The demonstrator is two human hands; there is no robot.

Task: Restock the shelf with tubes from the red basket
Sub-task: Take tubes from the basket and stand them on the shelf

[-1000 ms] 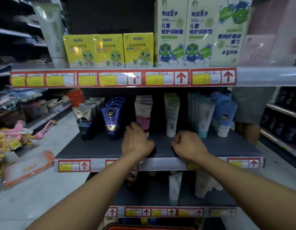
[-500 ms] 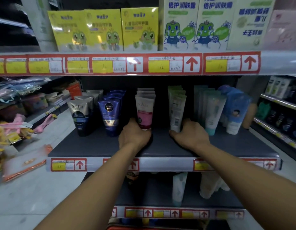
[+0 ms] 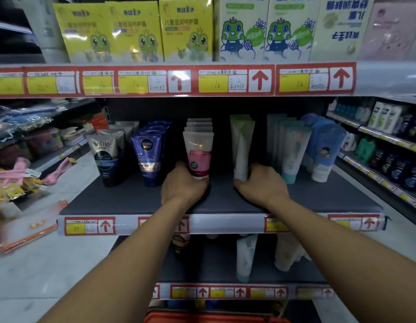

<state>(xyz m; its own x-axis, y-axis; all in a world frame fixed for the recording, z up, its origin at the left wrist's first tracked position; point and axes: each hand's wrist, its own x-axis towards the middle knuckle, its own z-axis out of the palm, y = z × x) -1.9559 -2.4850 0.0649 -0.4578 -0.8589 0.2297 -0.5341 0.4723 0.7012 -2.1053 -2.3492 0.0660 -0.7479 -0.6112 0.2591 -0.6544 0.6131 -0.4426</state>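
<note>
Red plastic, the rim of the basket [image 3: 216, 319], shows at the bottom edge, below the lowest shelf. Above it both forearms reach onto the dark middle shelf [image 3: 132, 199]. The left hand [image 3: 183, 186] curls around the foot of the front pink tube [image 3: 198, 157], which stands upright at the head of its row. The right hand [image 3: 260, 185] grips the base of the pale green tube [image 3: 241, 150], also upright. Blue tubes [image 3: 147, 157] stand to the left. Farther up, yellow boxes [image 3: 132, 31] line the top shelf.
</note>
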